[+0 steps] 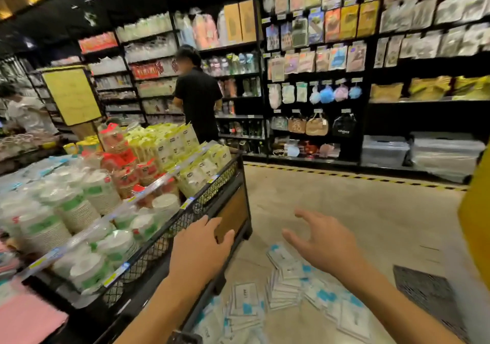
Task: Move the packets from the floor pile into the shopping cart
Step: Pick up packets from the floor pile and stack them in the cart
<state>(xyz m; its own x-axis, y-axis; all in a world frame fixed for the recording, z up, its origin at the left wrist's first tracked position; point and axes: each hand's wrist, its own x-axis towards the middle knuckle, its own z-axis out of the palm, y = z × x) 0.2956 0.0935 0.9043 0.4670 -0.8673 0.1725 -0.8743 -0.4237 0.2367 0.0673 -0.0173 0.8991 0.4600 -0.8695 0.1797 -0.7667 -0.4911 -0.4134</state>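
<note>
A loose pile of white and blue packets (286, 288) lies spread on the beige floor at the bottom centre. My left hand (198, 245) hovers with relaxed fingers beside the black mesh display stand (169, 227), holding nothing. My right hand (315, 240) is stretched out above the pile, fingers spread, also empty. No shopping cart can be clearly made out; a dark edge (183, 337) shows at the bottom of the frame.
The mesh stand at left carries stacked paper bowls (71, 205) and yellow-green packs (172, 144). Black shelves (318, 78) of goods line the back. A person in black (197, 97) stands at the shelves. A dark floor mat (429, 296) lies right; something yellow (477, 216) stands at the right edge.
</note>
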